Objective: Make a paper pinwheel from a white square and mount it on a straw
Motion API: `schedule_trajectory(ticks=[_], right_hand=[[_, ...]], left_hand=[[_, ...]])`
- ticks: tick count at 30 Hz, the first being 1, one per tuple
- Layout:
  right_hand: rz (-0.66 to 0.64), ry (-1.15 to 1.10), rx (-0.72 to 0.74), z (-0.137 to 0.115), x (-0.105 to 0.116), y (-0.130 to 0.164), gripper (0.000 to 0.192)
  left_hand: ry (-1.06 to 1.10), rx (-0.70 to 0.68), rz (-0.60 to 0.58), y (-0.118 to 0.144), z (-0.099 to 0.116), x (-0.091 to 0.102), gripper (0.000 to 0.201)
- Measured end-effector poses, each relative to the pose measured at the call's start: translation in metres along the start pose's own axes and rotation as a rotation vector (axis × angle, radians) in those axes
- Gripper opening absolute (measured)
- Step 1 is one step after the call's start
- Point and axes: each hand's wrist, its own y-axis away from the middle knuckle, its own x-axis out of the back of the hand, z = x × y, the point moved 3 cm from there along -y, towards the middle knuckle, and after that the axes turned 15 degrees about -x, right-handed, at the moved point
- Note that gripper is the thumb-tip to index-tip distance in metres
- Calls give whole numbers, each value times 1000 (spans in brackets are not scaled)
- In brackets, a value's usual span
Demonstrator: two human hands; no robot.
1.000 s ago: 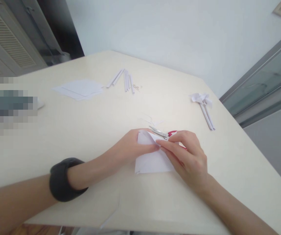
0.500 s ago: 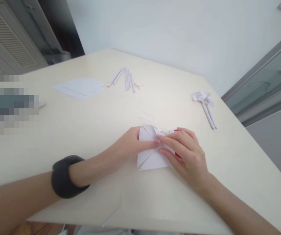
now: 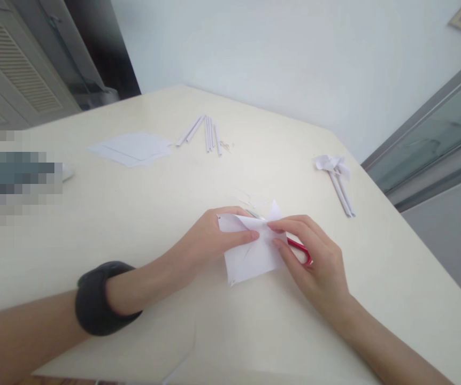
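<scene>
A white paper square (image 3: 242,267) with slits running in from its corners is held just above the table, its upper edge curling over. My left hand (image 3: 222,230) grips it from the left, thumb pressed on the middle and the other fingers behind. At its right side, my right hand (image 3: 314,251) has thumb and index finger bent around a part of the sheet near the centre, the fingertips a little apart. Partly hidden beneath the paper and my right hand lies a pair of scissors with red handles (image 3: 300,251); a bit of blade shows above the paper.
Loose white sheets (image 3: 130,147) lie at the back left, beside several rolled paper sticks (image 3: 208,133) and a few small bits (image 3: 225,145). Paper pinwheels on sticks (image 3: 337,182) rest at the right. Thin paper strips (image 3: 246,198) lie beyond my hands. A wall borders the table's far side.
The paper has turned and tilted slightly, and its upper edge now curls. My right thumb and index finger have spread a little. More of the red scissor handle shows.
</scene>
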Motion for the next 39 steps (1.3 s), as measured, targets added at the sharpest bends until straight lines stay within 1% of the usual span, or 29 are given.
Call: schedule_trajectory(ticks=[1, 3, 6, 9, 12, 18, 22, 24, 28, 32, 35, 39], right_hand=[[2, -3, -70, 2, 1, -2, 17], [-23, -9, -195, 5, 2, -4, 7], [-111, -73, -327, 8, -1, -6, 3], [-167, -155, -393, 8, -3, -8, 4], [-191, -197, -418, 7, -4, -8, 7], [-191, -209, -405, 4, -4, -8, 11], [-195, -227, -424, 4, -4, -6, 12], [-210, -243, -449, 4, -3, -6, 11], [-237, -288, -525, 5, -1, -7, 10], [-253, -320, -599, 7, -1, -7, 10], [-251, -316, -584, 7, -1, -7, 10], [-244, -313, -556, 5, -3, -7, 11]], left_hand=[[-13, 10, 8, 0, -1, 1, 19], [-14, 5, -30, 0, -2, 0, 20], [-31, -36, -37, 1, -1, -1, 19], [-94, -51, 3, 1, 1, -2, 14], [-109, -67, -12, 0, 1, -5, 11], [-75, -59, -58, 0, -2, -6, 16], [-8, -11, -97, 1, -2, -9, 16], [6, 0, -101, 1, -3, -9, 16], [18, -32, -100, 1, -6, -7, 9], [18, -73, -120, 0, -10, -6, 11], [-9, -80, -114, 0, -11, -4, 14], [-28, -77, -151, 2, -11, -5, 17]])
